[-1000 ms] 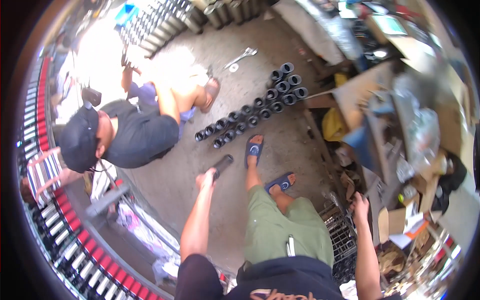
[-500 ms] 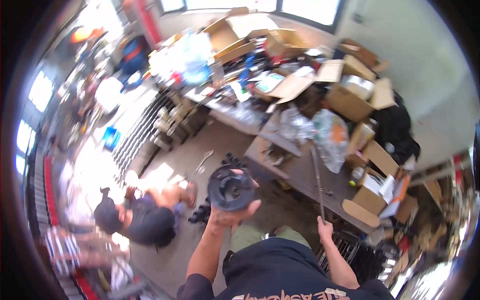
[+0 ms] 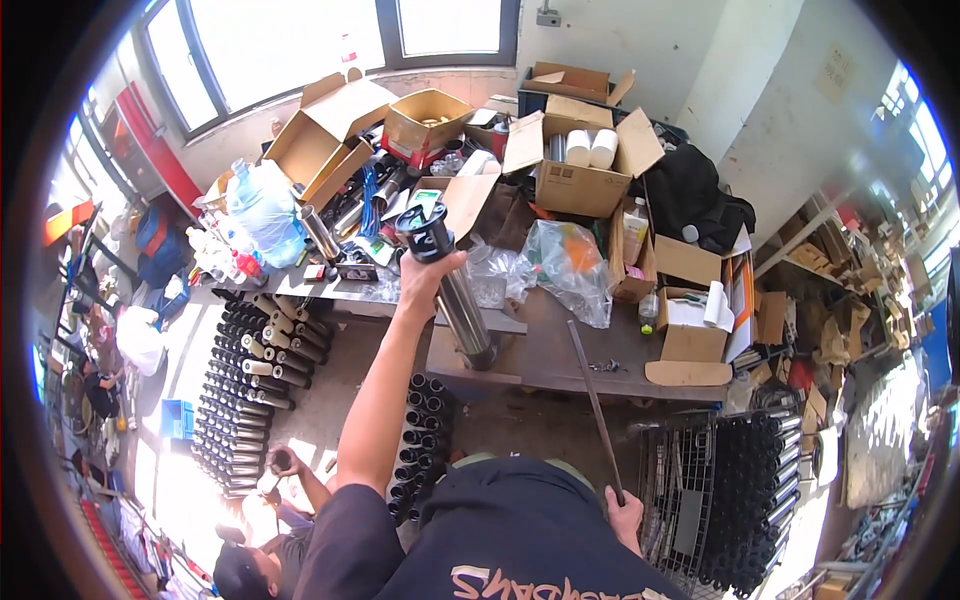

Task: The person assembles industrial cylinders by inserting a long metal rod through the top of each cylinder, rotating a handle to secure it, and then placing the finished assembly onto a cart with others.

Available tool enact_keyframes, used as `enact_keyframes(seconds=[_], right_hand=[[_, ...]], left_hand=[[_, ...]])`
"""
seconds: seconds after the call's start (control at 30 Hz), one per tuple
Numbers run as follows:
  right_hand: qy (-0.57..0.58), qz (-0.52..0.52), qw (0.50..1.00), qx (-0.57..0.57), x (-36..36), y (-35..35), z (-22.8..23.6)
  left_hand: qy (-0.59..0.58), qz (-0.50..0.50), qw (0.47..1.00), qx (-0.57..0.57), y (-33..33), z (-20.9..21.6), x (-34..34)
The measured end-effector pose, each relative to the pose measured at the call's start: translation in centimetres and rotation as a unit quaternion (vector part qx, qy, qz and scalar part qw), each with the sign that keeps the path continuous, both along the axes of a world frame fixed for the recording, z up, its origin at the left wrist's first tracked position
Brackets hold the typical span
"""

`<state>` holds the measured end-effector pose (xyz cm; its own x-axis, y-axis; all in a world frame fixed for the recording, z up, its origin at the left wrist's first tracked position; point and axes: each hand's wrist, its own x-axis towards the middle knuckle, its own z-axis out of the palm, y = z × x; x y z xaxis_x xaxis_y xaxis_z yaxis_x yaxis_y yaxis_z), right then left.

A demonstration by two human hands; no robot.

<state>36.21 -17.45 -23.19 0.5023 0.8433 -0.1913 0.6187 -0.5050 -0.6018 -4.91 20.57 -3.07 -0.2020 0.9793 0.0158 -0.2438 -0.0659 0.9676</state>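
My left hand point(image 3: 428, 282) is wrapped round a shiny metal cylinder point(image 3: 463, 316) just below its black ring-shaped top point(image 3: 425, 238). The cylinder leans, its dark lower end at a raised block point(image 3: 500, 366) on the near edge of the workbench point(image 3: 640, 372); whether the block bears it I cannot tell. Down by my right side, my right hand point(image 3: 626, 516) is closed on the lower end of a long thin metal rod point(image 3: 597, 412). The rod slants up in front of the bench, its upper end near a clear plastic bag point(image 3: 572, 270).
Open cardboard boxes point(image 3: 585, 185) and a large plastic bottle point(image 3: 268, 212) crowd the bench. Rows of cylinders point(image 3: 235, 400) stand at left, more point(image 3: 422, 440) below the bench. A wire cage point(image 3: 685, 490) with black parts is at right. A co-worker point(image 3: 262, 555) crouches at lower left, holding a cylinder.
My view has swung toward the bench. My left hand has moved up and forward with the cylinder, from in front of my body to the bench edge. My right hand still holds the rod.
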Motion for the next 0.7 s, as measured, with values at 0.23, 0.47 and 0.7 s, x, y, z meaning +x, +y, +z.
enact_keyframes(seconds=[0.23,0.47,0.7], right_hand=[[0.020,0.017,0.998,0.051,-4.0,2.5,6.0],[0.003,0.119,0.991,0.062,-2.3,5.9,12.1],[-0.091,0.183,0.965,0.162,-5.1,16.0,24.1]], left_hand=[[0.157,0.198,0.947,0.198,-3.0,-0.1,4.8],[0.132,-0.223,0.957,0.130,-3.0,-1.3,0.5],[0.139,-0.221,0.949,0.174,-3.4,-0.8,1.0]])
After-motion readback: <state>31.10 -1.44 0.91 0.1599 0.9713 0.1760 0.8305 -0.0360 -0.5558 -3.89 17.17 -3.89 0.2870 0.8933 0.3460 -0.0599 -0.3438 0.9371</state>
